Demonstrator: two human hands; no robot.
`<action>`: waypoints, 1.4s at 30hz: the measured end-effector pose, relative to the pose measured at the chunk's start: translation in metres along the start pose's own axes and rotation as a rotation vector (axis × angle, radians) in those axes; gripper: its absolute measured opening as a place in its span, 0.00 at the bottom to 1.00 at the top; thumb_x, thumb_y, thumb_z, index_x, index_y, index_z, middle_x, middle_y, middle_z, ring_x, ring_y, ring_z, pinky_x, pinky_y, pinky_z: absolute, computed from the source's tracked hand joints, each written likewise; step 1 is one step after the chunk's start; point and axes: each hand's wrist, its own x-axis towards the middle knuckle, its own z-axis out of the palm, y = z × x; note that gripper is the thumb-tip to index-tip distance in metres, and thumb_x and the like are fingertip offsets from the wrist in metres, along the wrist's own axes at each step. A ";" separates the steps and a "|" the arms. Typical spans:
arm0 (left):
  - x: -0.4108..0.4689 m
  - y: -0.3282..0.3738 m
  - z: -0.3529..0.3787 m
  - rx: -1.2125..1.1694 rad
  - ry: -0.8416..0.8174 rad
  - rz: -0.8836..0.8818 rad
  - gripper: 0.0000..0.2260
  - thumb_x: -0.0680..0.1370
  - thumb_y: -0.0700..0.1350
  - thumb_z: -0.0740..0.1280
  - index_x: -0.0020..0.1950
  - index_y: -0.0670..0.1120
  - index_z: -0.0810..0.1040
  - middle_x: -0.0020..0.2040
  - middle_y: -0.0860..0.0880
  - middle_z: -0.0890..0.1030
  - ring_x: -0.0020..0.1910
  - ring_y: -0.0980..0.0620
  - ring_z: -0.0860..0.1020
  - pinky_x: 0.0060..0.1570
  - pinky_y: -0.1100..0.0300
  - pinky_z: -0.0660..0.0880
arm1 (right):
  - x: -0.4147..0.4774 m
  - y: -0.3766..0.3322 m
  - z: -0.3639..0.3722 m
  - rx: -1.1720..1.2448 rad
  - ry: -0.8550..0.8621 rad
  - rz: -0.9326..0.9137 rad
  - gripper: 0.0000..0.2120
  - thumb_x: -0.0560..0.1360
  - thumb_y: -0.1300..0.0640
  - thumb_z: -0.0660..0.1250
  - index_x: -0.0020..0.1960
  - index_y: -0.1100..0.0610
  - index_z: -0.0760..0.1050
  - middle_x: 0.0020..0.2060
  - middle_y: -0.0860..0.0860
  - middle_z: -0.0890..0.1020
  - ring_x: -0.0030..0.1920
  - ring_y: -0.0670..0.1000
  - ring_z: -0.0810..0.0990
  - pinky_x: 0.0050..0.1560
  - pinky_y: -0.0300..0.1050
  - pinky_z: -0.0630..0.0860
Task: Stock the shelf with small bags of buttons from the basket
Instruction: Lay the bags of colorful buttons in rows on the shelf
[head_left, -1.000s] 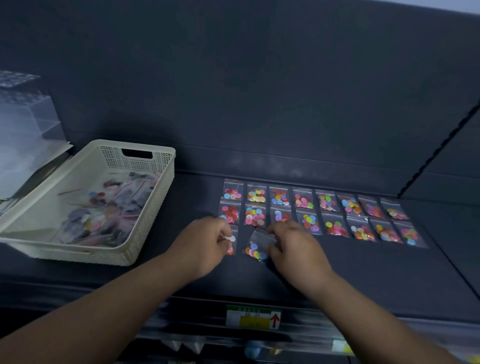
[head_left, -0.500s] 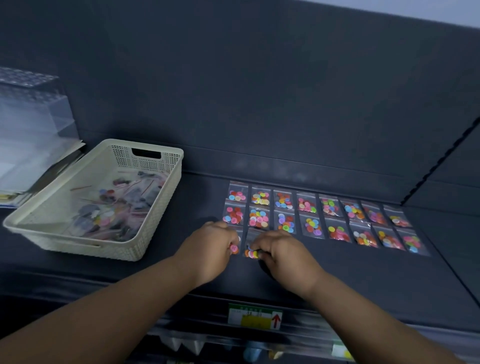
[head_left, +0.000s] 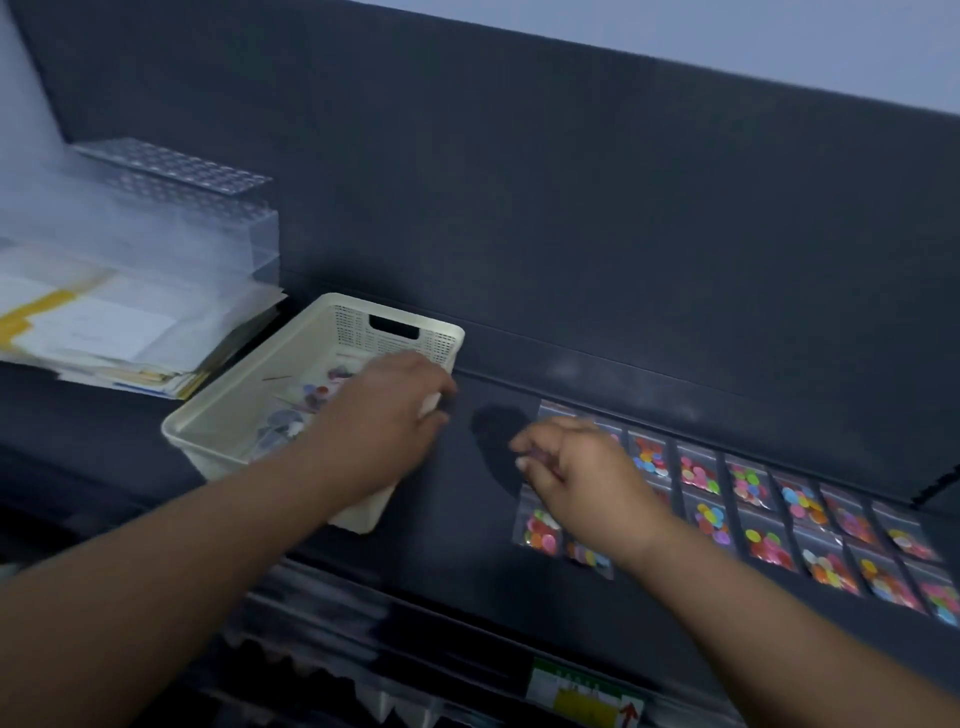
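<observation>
- 2 hands: left hand (head_left: 384, 415), right hand (head_left: 587, 478).
- 1 basket (head_left: 353, 322), 9 o'clock; contents too blurred to count.
- 1 clear box (head_left: 171, 218), 10 o'clock.
- At least 13 bags (head_left: 711, 519) on shelf (head_left: 457, 519), 4 o'clock; others hidden under right hand.

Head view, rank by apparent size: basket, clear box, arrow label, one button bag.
1. Basket and clear box: alike, and the box runs off frame, so unranked.
2. Arrow label, though nearest the camera.
3. Button bag.

Cream basket (head_left: 244, 400) on dark shelf (head_left: 457, 525), loose bags (head_left: 317, 397) inside; button bags (head_left: 758, 514) flat in rows, right
</observation>
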 end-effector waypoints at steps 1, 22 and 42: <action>-0.001 -0.016 -0.012 0.020 0.018 -0.062 0.11 0.74 0.42 0.69 0.55 0.46 0.79 0.56 0.47 0.78 0.57 0.47 0.75 0.58 0.59 0.66 | 0.013 -0.010 0.002 0.004 -0.014 -0.026 0.08 0.74 0.60 0.66 0.52 0.56 0.80 0.48 0.50 0.81 0.51 0.52 0.76 0.52 0.41 0.71; -0.028 -0.149 -0.043 0.065 -0.140 -0.432 0.21 0.78 0.50 0.63 0.70 0.47 0.69 0.68 0.48 0.70 0.63 0.48 0.72 0.60 0.57 0.69 | 0.168 -0.101 0.110 -0.172 -0.707 -0.193 0.23 0.66 0.49 0.73 0.59 0.49 0.76 0.45 0.45 0.79 0.45 0.46 0.78 0.45 0.40 0.74; -0.028 -0.151 -0.041 0.039 -0.158 -0.439 0.18 0.77 0.50 0.64 0.67 0.48 0.72 0.66 0.50 0.72 0.60 0.48 0.74 0.59 0.54 0.72 | 0.182 -0.096 0.131 -0.207 -0.619 -0.133 0.32 0.63 0.41 0.74 0.65 0.47 0.71 0.56 0.50 0.75 0.54 0.53 0.76 0.55 0.46 0.75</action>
